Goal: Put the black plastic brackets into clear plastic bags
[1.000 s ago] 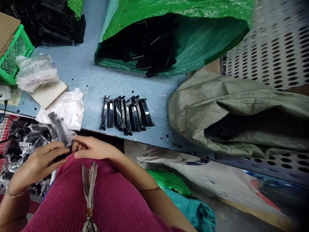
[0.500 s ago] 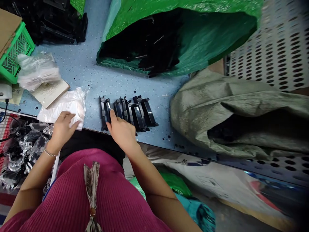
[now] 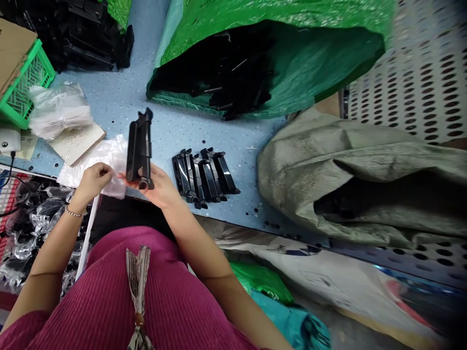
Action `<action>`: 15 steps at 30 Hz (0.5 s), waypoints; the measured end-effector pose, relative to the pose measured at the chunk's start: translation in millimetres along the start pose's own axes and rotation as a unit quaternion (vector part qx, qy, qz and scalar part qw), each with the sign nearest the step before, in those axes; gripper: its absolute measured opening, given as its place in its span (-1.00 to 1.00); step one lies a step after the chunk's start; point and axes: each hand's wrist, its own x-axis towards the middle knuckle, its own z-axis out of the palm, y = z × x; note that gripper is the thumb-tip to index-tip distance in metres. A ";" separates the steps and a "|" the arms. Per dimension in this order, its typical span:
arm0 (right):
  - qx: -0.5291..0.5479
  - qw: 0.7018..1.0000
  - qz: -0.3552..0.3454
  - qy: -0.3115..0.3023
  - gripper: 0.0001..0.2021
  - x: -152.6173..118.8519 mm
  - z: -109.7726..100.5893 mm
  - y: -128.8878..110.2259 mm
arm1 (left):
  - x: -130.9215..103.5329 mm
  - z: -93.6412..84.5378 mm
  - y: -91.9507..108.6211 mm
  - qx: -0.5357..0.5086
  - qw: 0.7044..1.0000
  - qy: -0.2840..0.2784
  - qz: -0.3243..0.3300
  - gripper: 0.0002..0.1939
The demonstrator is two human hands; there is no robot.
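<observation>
My right hand (image 3: 160,188) grips a long black plastic part (image 3: 139,148), held upright just above the table's front edge. Its fingertips reach left under the part's lower end. Close beside them, my left hand (image 3: 94,181) is closed in a pinch on the edge of a thin clear plastic bag (image 3: 117,187); the film is hard to make out there. Behind the left hand lies a pile of flat clear bags (image 3: 109,151). Several more black plastic parts (image 3: 205,176) lie side by side in a row to the right of my right hand.
An open green sack (image 3: 350,73) holding black parts lies at the back. At the right is a grey-green woven sack (image 3: 292,160). A bundle of bags (image 3: 60,114), a green basket (image 3: 40,68) and heaped black parts (image 3: 87,39) stand left. Bagged parts (image 3: 32,228) lie below left.
My right hand has picked up the leftmost black part from the row and brought it left, turned upright. My left hand has closed from spread fingers into a pinch at the bags.
</observation>
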 end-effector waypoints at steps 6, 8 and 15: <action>0.004 0.996 0.029 0.080 -0.71 25.1 -3.0 30.8 | -19.1 -16.2 2.0 -0.033 0.994 0.093 0.052 -0.89; 0.002 0.996 0.017 0.087 -0.68 17.6 -6.2 27.4 | -20.8 -15.9 1.5 -0.031 0.995 0.075 0.062 -0.89; 0.007 0.997 -0.028 0.068 -0.66 -0.7 -3.8 10.4 | -18.5 25.1 -4.7 0.054 0.996 0.013 0.071 -0.93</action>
